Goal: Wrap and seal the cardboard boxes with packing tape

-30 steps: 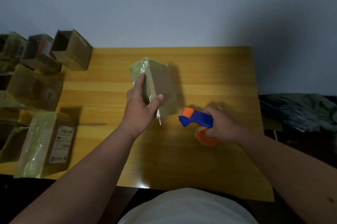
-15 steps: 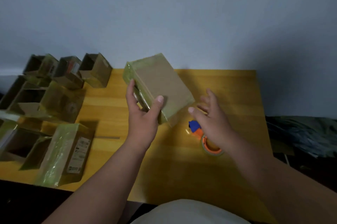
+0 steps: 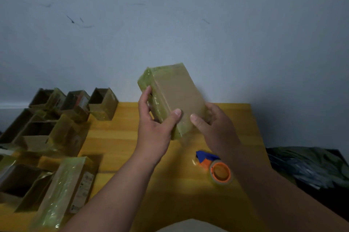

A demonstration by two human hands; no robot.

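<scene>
Cardboard box (image 3: 177, 97), partly taped, hung above the table's (image 3: 120, 137) twelve o'clock edge; my left hand (image 3: 154, 128) and right hand (image 3: 213, 128) each gripped its near end. Tape dispenser (image 3: 215, 167) lay at five o'clock. Slick tape could let it slip.

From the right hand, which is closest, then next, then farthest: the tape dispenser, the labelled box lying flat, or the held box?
1. Held box: gripped by the right hand itself.
2. Tape dispenser: on the table just below that hand.
3. Labelled box: far left, near the table's front edge.
</scene>
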